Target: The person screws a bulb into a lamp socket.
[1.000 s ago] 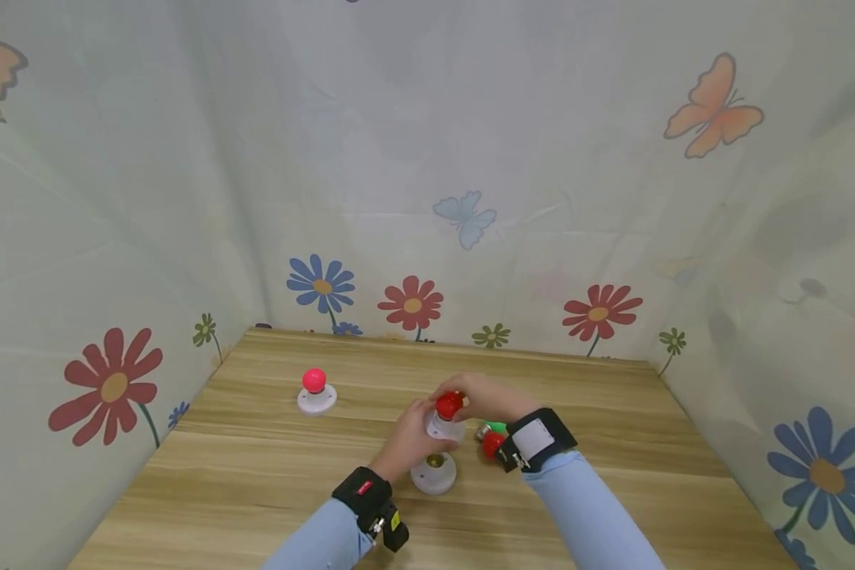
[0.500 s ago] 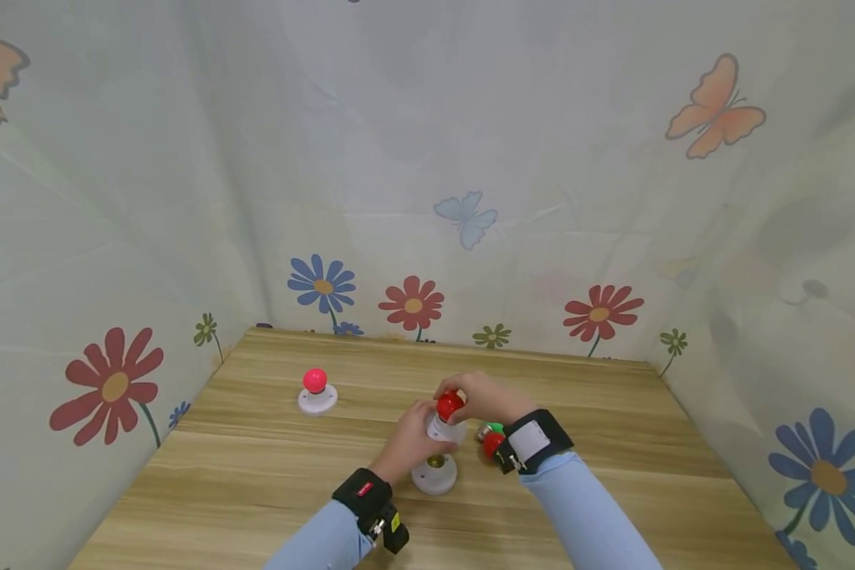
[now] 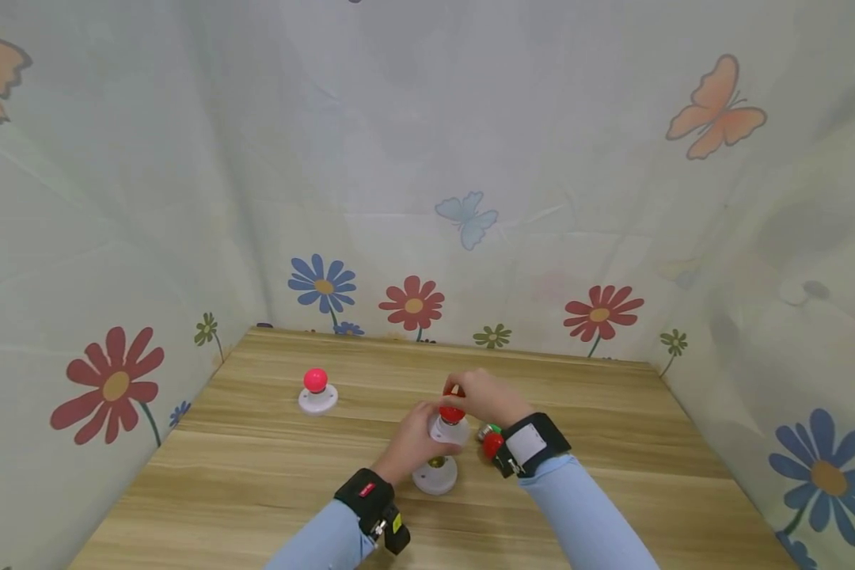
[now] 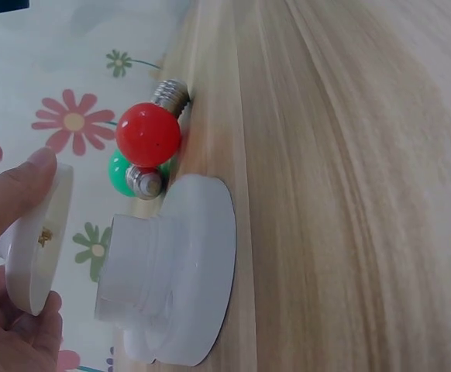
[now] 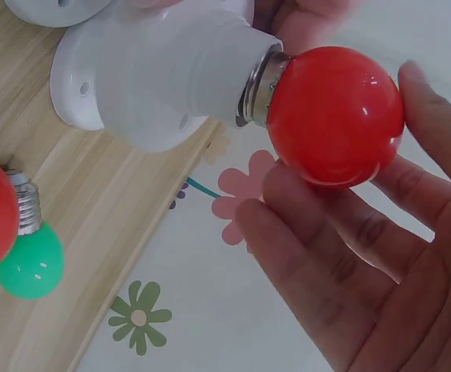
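Bulb (image 5: 334, 116), red, partway into white socket (image 5: 218, 70).
My right hand (image 3: 486, 396) pinches the bulb, my left hand (image 3: 408, 446) grips the socket; I note second socket (image 3: 435, 480) below that grip.

Lit evenly but dimly in the head view, tinged soft grey over the white fabric curtain printed with flowers and butterflies (image 3: 563, 182), paler just above the far edge of the wood-grain surface (image 3: 221, 483). Dotted with small glints on the glossy round red bulb (image 5: 334, 116) in the right wrist view; blurred at the left fingers (image 5: 307, 22). Hazy across the surface in the left wrist view.
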The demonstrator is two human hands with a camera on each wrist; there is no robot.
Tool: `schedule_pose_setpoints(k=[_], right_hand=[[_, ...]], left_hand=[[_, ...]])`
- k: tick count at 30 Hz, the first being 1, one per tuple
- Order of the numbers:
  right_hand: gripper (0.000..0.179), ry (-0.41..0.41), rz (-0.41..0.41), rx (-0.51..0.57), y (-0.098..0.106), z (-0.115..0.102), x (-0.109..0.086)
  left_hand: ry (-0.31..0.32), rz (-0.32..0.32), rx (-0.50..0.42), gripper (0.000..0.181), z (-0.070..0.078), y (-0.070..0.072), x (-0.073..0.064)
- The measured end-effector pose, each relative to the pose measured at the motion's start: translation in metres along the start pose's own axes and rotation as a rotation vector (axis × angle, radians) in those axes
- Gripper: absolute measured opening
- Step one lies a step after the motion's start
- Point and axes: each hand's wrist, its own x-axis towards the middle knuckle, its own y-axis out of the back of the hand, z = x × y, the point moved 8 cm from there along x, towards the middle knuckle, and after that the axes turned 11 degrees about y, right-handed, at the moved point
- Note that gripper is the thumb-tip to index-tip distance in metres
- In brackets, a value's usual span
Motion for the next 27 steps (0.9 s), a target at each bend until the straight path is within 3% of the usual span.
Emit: schedule_pose_setpoints(k=[7, 11, 21, 27], right_hand=[[0.052, 0.087, -0.087, 0.084, -0.0089, 0.0011, -0.0017], [0.047, 0.163, -0.092, 0.070, -0.0094, -0.0023, -0.0009], [0.039, 0.024, -0.014, 0.016, -0.0074, 0.0032, -0.0015], [0.039, 0.028, 0.030, -0.049, -0.0079, 0.0014, -0.0015]], left_hand=[[0.010, 0.015, -0.003, 0.066, -0.0012, 0.0044, -0.0002], [0.002, 0.013, -0.015, 0.065, 0.0017, 0.0055, -0.0008], [0.017, 0.010, 0.007, 0.066, -0.0028, 0.0022, 0.0010], [0.034, 0.006, -0.007, 0.067, -0.0055, 0.0009, 0.0013]])
